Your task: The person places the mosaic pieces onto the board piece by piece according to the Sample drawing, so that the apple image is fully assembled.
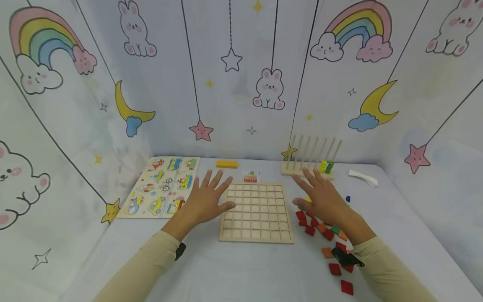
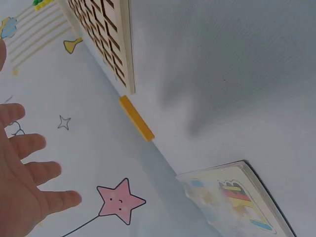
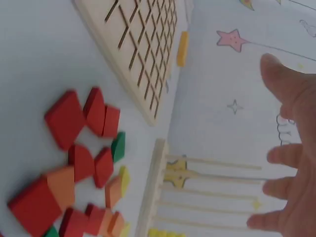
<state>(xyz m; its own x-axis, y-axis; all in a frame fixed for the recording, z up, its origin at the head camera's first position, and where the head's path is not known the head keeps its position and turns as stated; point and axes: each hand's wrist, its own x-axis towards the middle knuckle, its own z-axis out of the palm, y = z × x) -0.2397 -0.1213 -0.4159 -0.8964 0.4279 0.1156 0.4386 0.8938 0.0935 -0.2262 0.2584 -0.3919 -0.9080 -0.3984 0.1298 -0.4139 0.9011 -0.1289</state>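
My left hand (image 1: 206, 199) hovers palm down with fingers spread, between a wooden puzzle board (image 1: 158, 186) and a square wooden grid tray (image 1: 258, 241). Its fingers are straight and hold nothing, as the left wrist view also shows. Over on the other side, my right hand (image 1: 323, 199) is likewise spread in the air, above a scatter of coloured blocks. Red blocks (image 3: 65, 120), an orange block (image 3: 60, 186) and a green block (image 3: 118, 146) lie below it. The right hand and forearm hide some of these blocks in the head view.
A wooden peg rack (image 1: 307, 171) with yellow and green beads stands at the back. Near the tray's far edge lie a small picture card (image 1: 250, 176) and a yellow bar (image 1: 227, 164). A white strip (image 1: 363, 178) lies at the back right. A patterned cloth (image 1: 166, 75) hangs behind.
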